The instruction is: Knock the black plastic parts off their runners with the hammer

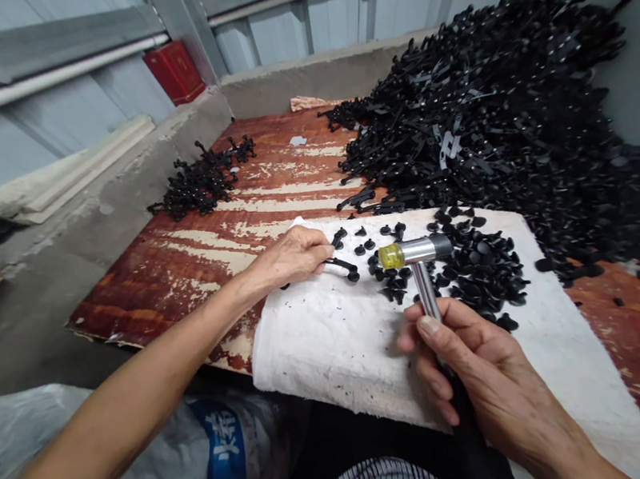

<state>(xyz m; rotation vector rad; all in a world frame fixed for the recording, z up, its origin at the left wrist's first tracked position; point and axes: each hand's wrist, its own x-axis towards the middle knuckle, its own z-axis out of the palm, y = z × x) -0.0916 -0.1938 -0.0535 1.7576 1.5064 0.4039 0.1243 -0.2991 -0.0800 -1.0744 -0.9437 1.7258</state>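
Note:
My right hand (479,364) is wrapped round a small two-faced mallet (417,251) with a metal head, one yellow face and one black face. The mallet's head is raised above a white cloth (326,352). Between the fingers of my left hand (301,254) is a slim black strip-like part (341,265) with a round knob at its free end; its other end is hidden by the hand. Beside both hands, black round-headed studs (484,258) lie scattered on the cloth, thickest to the right of the mallet.
A large heap of black strips (492,99) fills the back right of the worn red-brown board (261,172). A smaller pile of black parts (201,179) sits at the back left. A red box (175,73) stands on the concrete ledge (105,188). Plastic bags (154,460) are at the lower left.

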